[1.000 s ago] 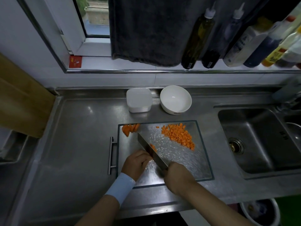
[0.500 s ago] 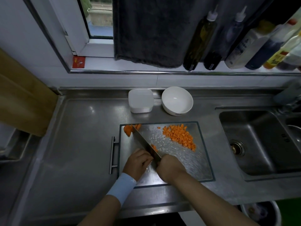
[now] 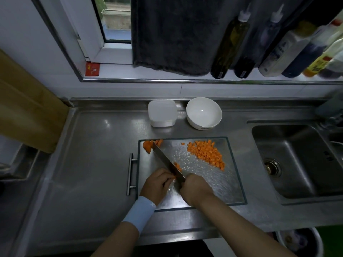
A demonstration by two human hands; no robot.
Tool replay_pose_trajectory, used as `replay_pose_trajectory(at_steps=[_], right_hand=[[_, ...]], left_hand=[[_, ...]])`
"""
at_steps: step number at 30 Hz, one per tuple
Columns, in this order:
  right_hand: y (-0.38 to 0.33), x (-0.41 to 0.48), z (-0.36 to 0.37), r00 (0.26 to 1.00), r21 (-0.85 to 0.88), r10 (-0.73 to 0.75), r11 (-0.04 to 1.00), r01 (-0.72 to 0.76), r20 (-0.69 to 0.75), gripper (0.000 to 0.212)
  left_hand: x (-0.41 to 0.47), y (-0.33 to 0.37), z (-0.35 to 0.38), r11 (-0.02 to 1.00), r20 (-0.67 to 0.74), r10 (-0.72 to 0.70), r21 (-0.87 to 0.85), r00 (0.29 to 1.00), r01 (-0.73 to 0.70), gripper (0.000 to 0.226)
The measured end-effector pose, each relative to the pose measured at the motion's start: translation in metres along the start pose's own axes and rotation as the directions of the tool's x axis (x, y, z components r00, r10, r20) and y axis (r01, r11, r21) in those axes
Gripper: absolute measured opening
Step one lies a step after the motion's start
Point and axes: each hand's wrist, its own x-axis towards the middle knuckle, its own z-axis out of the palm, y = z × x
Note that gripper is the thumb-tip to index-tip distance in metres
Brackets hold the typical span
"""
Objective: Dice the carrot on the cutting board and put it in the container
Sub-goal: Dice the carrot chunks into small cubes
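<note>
Head view: in the lower middle of the frame a steel board (image 3: 213,184) lies on the counter (image 3: 92,154), its bar handle at its left edge. The right hand (image 3: 196,188) is wrapped round the handle of a knife (image 3: 165,160), whose blade runs up and to the left across the board. The left hand (image 3: 157,184), with a pale blue wristband (image 3: 139,210), has its fingers curled down on a small carrot (image 3: 174,177) piece right against the blade; only a sliver of orange shows at the fingertips. A few cut bits (image 3: 177,166) lie just right of the blade. A heap of dice (image 3: 206,153) sits in the board's upper right, and larger chunks (image 3: 147,146) lie in its upper left corner, touching the knife tip. Above the board stand a white square container (image 3: 161,113) and, to its right, a white bowl (image 3: 203,113), neither showing any carrot inside. A sink (image 3: 297,160) fills the right of the frame.
</note>
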Motion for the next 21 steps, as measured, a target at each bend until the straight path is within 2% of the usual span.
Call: replay_pose_trajectory(at_steps=[6,9,11,13,15,18,21], right_hand=[[0.001,-0.003,-0.006,1.0,0.017,-0.016,1.0,0.016,-0.011,0.02],[0.005,-0.007,-0.009,0.998,0.032,0.037,0.999,-0.035,-0.042,0.018],[0.01,-0.011,-0.014,0.997,0.077,0.066,0.995,-0.062,-0.05,0.025],[0.016,-0.014,-0.02,0.995,0.117,0.079,0.991,-0.071,-0.06,0.034],[0.024,-0.015,-0.028,0.994,0.12,0.074,0.991,-0.063,-0.084,0.029],[0.032,-0.014,-0.038,0.993,0.119,0.073,0.991,-0.062,-0.092,0.022],[0.036,-0.013,-0.043,0.99,0.114,0.09,0.99,-0.078,-0.105,0.023]], left_hand=[[0.002,-0.002,0.002,1.0,-0.006,0.014,0.027,1.0,-0.014,0.008],[0.003,-0.001,0.0,0.999,-0.025,0.038,0.029,0.999,-0.037,0.01],[0.003,0.001,0.0,0.999,-0.035,0.029,0.017,0.999,-0.029,0.009],[0.003,0.002,0.001,1.0,-0.022,-0.023,-0.015,0.999,0.023,0.013],[0.006,0.005,0.004,0.996,0.01,-0.085,-0.035,0.996,0.085,0.019],[0.018,0.022,0.01,0.979,0.028,-0.186,-0.079,0.982,0.188,0.017],[0.036,0.051,0.013,0.873,0.095,-0.381,-0.291,0.92,0.392,0.023]])
